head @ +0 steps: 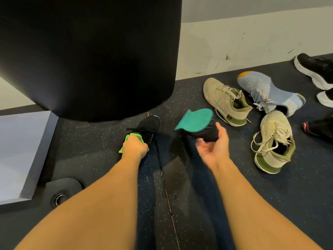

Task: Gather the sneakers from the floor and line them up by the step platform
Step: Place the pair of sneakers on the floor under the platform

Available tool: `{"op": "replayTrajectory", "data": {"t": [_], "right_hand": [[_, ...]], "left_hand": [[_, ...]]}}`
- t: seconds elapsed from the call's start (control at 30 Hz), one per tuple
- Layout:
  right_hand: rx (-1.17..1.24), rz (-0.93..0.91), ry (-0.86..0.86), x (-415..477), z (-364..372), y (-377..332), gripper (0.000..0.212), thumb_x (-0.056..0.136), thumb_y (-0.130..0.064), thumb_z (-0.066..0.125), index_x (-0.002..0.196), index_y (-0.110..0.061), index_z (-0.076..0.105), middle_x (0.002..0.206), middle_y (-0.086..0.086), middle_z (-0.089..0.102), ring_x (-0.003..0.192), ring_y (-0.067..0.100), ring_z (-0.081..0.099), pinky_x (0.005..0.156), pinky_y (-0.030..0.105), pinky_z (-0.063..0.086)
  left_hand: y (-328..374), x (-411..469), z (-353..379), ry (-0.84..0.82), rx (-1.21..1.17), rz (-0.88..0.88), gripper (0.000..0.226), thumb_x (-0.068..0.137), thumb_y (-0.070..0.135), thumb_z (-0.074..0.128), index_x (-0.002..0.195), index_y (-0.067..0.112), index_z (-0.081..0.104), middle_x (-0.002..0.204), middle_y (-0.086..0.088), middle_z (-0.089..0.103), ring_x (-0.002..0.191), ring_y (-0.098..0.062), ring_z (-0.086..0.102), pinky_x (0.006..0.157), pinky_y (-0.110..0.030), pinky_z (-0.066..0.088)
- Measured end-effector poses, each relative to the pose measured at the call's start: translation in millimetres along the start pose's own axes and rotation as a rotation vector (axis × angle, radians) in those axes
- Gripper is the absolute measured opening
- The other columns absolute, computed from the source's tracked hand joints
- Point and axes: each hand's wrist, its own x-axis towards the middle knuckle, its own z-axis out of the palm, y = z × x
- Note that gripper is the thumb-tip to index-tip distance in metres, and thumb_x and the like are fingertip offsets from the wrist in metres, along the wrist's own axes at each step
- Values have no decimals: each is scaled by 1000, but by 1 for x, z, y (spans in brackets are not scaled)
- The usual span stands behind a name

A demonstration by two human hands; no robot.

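Rubber floor [270, 195]; left hand [135, 147] round black sneaker [150, 125], right hand [214, 147] round teal-soled sneaker [195, 120].

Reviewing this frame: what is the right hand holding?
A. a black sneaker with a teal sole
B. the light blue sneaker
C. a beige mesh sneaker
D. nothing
A: the right hand grips the black teal-soled sneaker, its sole turned upward. The left hand grips the other black sneaker. The beige sneakers and the light blue sneaker lie untouched.
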Motion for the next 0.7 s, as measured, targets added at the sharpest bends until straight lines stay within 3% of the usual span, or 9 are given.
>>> {"op": "replayTrajectory", "data": {"t": [0.07, 0.17, 0.23, 0.33, 0.43, 0.5, 0.6, 0.7], "right_hand": [[174, 43, -109, -1, -5, -4, 42, 87, -37, 58, 119, -9, 63, 107, 11, 63, 73, 18, 58, 40, 19, 44], [78, 55, -148, 0, -6, -10, 48, 86, -40, 57, 123, -9, 61, 106, 11, 62, 71, 15, 54, 38, 18, 41], [-181, 20, -69, 0, 1, -14, 50, 82, -43, 65, 120, -11, 60, 97, 12, 66, 61, 15, 56, 36, 19, 40], [-850, -207, -2, 1, 14, -9, 40, 78, -48, 71, 96, -12, 65, 76, 9, 68, 53, 15, 57, 38, 21, 42], [-1641, -458, -131, 1, 12, 10, 41, 84, -56, 60, 84, -15, 66, 94, 13, 65, 83, 28, 61, 62, 34, 52], [-2119, -420, -173, 3, 0, 23, 41, 88, -54, 56, 91, -14, 63, 103, 17, 62, 98, 36, 57, 74, 34, 44], [-2329, -187, -185, 0, -21, 46, 41, 91, -40, 59, 118, -10, 57, 120, 17, 59, 109, 37, 56, 83, 37, 45], [-2270, -265, -116, -6, -23, 55, 38, 91, -34, 60, 120, -9, 56, 119, 17, 59, 110, 39, 56, 84, 39, 46]], "left_hand": [[-4, -3, -1, -22, 163, 40, 31, 88, 11, 62, 118, 3, 58, 123, -21, 55, 110, -39, 57, 92, -45, 51], [-12, -9, -3, -25, 499, 95, 43, 91, 10, 54, 133, 14, 46, 135, -14, 46, 123, -34, 47, 97, -43, 43], [-14, -12, -4, -22, 647, 133, 47, 91, 8, 53, 136, 15, 42, 140, -10, 44, 128, -30, 44, 99, -41, 41], [-12, -17, -9, -10, 728, 205, 40, 91, 7, 52, 129, 14, 46, 134, -10, 49, 123, -30, 48, 94, -38, 41], [-5, -19, -14, 60, 691, 351, 28, 90, 10, 48, 117, 10, 49, 121, -13, 54, 113, -32, 51, 84, -40, 42], [-2, -19, -14, 61, 611, 435, 20, 90, 10, 46, 110, 10, 49, 114, -14, 56, 106, -33, 51, 78, -40, 41], [0, -18, -2, -43, 584, 490, 16, 94, 13, 46, 109, 9, 51, 113, -15, 59, 104, -34, 54, 83, -41, 45], [4, -14, 11, -227, 731, 402, 45, 94, 19, 54, 135, 7, 43, 139, -16, 47, 124, -34, 47, 102, -40, 39]]}}
